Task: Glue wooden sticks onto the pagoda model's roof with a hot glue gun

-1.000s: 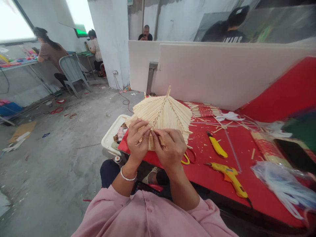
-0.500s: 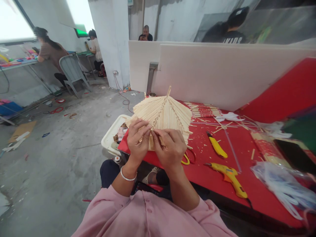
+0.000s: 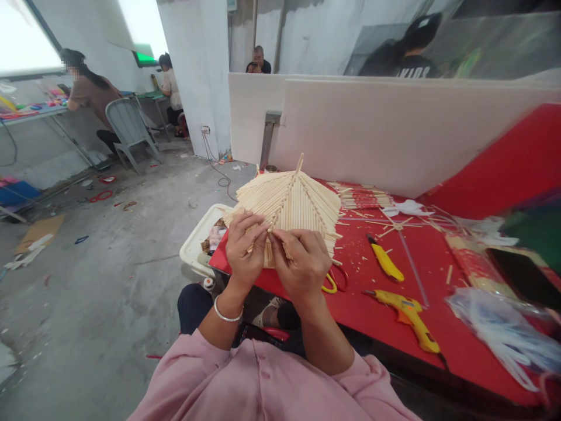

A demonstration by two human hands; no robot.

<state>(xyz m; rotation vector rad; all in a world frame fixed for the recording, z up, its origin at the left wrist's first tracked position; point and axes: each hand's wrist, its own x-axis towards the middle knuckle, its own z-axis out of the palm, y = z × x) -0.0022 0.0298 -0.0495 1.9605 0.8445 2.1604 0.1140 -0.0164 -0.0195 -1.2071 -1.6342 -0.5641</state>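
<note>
A peaked, roof-like panel of pale wooden sticks (image 3: pixel 302 202) rests near the corner of the red table (image 3: pixel 350 316). Its ridges are built from overlapping stick ends, and one stick end pokes up at the top. My left hand (image 3: pixel 246 248) and my right hand (image 3: pixel 302 257) meet over its near side. Thumbs and forefingers of both are closed in a pinch around what looks like the pale tip of a wooden stick, mostly hidden by the fingers. To the right lie a yellow utility knife (image 3: pixel 385 260) and a yellow glue gun (image 3: pixel 407 316). Scissors (image 3: pixel 331 282) show partly behind my right hand.
Bundled sticks (image 3: pixel 362 196) lie at the table's back, with a star of crossed sticks (image 3: pixel 397 225) nearby. A plastic bag (image 3: pixel 491 327) and a dark phone (image 3: pixel 521 272) are on the right. A white bin (image 3: pixel 193 248) stands left; a white board (image 3: pixel 394 134) rises behind.
</note>
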